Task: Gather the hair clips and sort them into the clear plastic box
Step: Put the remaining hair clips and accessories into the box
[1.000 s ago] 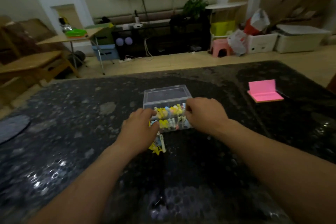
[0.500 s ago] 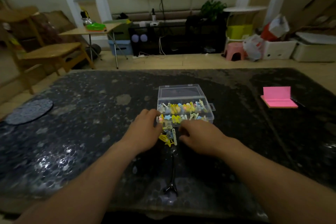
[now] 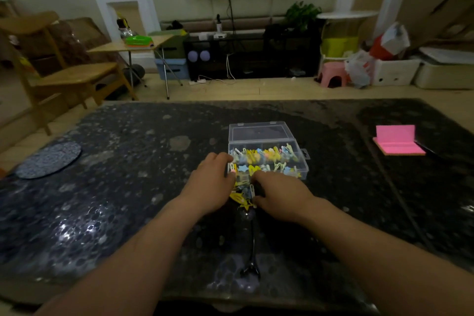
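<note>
The clear plastic box [image 3: 304, 170] stands on the dark table with its lid [image 3: 259, 133] folded back. Several yellow, blue and pink hair clips [image 3: 266, 158] fill its compartments. A small heap of loose hair clips [image 3: 241, 196] lies just in front of the box, between my hands. My left hand [image 3: 209, 187] rests palm down with its fingertips touching the box's front left corner. My right hand [image 3: 280, 197] lies over the right side of the heap, its fingers curled around some of the loose clips. What is under the palms is hidden.
A pink sticky-note pad [image 3: 396, 142] lies at the right of the table, and a dark round mat [image 3: 48, 159] at the left. A thin black tool [image 3: 252, 251] runs from the heap toward the near table edge. A wooden chair [image 3: 71, 72] stands beyond the left corner.
My right hand has come off the box's right side down to the loose clips in front of it. My left hand stays by the box's left corner. The view has shifted.
</note>
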Demonstrator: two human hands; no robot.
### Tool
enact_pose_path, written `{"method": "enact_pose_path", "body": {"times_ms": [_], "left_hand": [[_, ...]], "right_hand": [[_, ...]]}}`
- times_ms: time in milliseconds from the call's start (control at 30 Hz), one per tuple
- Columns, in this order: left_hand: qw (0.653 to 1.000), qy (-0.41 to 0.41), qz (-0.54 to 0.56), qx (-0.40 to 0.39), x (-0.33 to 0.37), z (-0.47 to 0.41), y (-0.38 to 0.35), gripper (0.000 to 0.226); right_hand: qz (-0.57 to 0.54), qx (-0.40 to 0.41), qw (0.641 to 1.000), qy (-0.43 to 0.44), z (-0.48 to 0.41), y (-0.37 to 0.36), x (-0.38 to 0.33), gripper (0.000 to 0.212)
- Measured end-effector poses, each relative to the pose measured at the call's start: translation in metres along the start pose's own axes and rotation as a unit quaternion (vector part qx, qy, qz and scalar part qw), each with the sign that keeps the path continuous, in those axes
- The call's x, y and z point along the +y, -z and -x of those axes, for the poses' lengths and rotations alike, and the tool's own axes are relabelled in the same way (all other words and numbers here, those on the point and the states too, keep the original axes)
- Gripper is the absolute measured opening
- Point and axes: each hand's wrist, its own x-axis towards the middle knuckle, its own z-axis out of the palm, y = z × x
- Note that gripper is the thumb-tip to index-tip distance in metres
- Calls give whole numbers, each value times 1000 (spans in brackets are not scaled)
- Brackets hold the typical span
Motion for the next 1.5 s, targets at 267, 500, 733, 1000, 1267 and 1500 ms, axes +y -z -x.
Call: {"method": "enact_pose_path", "body": {"times_ms": [267, 500, 733, 1000, 1267, 1500], "left_hand": [[1000, -2, -4, -2, 3, 2, -1, 39], [1000, 4, -8, -20, -1, 5, -7, 40], [999, -18, -36, -8, -3, -3, -11, 43], [994, -73, -79, 21, 1, -8, -15, 53], [992, -101, -72, 27, 16, -13, -20, 54], [994, -87, -70, 16, 19, -17, -20, 57]], "right_hand": [[-27, -25, 999, -22, 0, 4, 0, 32], [-169, -33, 982, -76, -5, 11, -1, 17], [-193, 182, 954, -139, -25, 53, 33, 5], [53, 86, 978, -184, -31, 53, 50, 24], [97, 38, 979, -173, -28, 53, 59, 18], [98, 30, 980, -173, -32, 44, 62, 21]]}}
